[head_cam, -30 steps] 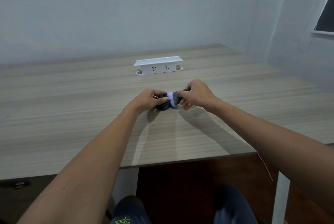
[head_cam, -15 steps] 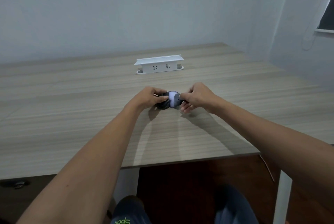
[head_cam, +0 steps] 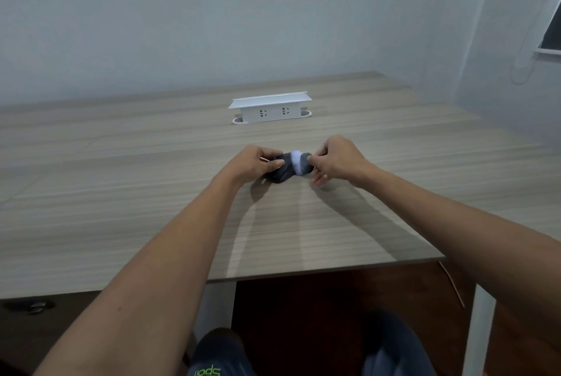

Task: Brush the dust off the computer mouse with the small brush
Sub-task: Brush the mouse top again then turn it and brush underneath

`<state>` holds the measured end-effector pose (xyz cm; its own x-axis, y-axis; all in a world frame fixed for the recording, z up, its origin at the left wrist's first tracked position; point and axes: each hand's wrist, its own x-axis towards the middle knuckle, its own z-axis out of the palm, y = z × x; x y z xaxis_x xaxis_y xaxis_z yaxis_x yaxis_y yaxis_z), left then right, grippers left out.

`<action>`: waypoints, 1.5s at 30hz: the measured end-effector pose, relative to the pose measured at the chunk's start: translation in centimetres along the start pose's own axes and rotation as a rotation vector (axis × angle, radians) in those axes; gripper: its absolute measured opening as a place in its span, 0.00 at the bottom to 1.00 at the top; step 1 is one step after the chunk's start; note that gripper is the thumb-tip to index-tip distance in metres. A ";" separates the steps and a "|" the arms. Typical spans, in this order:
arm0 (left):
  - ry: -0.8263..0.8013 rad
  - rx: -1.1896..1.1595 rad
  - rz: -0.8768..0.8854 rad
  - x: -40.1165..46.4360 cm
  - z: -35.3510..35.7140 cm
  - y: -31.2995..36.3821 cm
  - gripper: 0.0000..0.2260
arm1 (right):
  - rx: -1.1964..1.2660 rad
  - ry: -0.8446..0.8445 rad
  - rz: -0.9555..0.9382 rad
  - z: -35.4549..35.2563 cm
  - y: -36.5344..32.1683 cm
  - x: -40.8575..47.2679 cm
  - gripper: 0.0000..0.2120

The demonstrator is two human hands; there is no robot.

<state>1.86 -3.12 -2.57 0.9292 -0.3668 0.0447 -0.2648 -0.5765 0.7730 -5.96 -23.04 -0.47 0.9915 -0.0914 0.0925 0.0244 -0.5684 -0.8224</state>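
Observation:
A dark computer mouse [head_cam: 280, 173] rests on the wooden table [head_cam: 121, 199] near the middle. My left hand [head_cam: 253, 164] grips the mouse's left end and holds it in place. My right hand [head_cam: 338, 160] pinches a small brush whose white bristle head [head_cam: 297, 162] lies on top of the mouse's right half. The brush's handle is hidden inside my right fingers. A thin pale stick end pokes out by my left fingers.
A white power socket box [head_cam: 270, 108] stands on the table behind the mouse. The table's front edge [head_cam: 303, 274] runs just ahead of my knees, and a white table leg [head_cam: 482, 330] is at the right. A window edge shows top right.
The white brush head has shifted a little across the mouse's top, first toward the far side, then back onto its right half. My left hand has kept its hold.

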 end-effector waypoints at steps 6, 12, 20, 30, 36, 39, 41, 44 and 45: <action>-0.015 0.015 0.006 0.1 -0.2 0.0 0.18 | -0.090 -0.032 -0.069 0.9 -0.7 -0.8 0.15; -0.016 0.051 0.018 0.0 -0.3 0.1 0.17 | -0.008 -0.139 -0.041 1.4 -1.0 -1.2 0.13; 0.001 0.022 0.007 0.0 -0.1 0.1 0.17 | -0.131 0.055 -0.038 -0.1 -0.3 0.7 0.15; 0.011 0.030 0.036 -0.2 0.0 0.1 0.17 | -0.142 -0.020 -0.113 0.5 -1.1 0.2 0.13; 0.019 0.004 0.005 -0.3 0.1 0.1 0.17 | -0.265 0.109 -0.155 -0.2 -0.1 1.2 0.14; 0.019 -0.021 0.002 -0.2 0.1 -0.1 0.16 | -0.213 0.061 -0.228 0.7 -0.7 0.2 0.11; 0.020 -0.031 0.003 -0.1 0.1 -0.3 0.17 | -0.204 -0.006 -0.251 0.9 -0.8 -0.1 0.08; 0.021 -0.035 -0.005 -0.2 0.1 -0.2 0.17 | -0.251 0.023 -0.252 0.3 -0.6 0.5 0.09; 0.021 -0.039 -0.006 -0.2 0.2 -0.1 0.17 | -0.273 0.058 -0.252 -0.1 -0.5 1.0 0.09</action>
<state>1.63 -3.11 -2.75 0.9359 -0.3482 0.0529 -0.2494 -0.5492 0.7976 -5.03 -22.94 0.05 0.9498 0.0372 0.3106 0.2235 -0.7756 -0.5903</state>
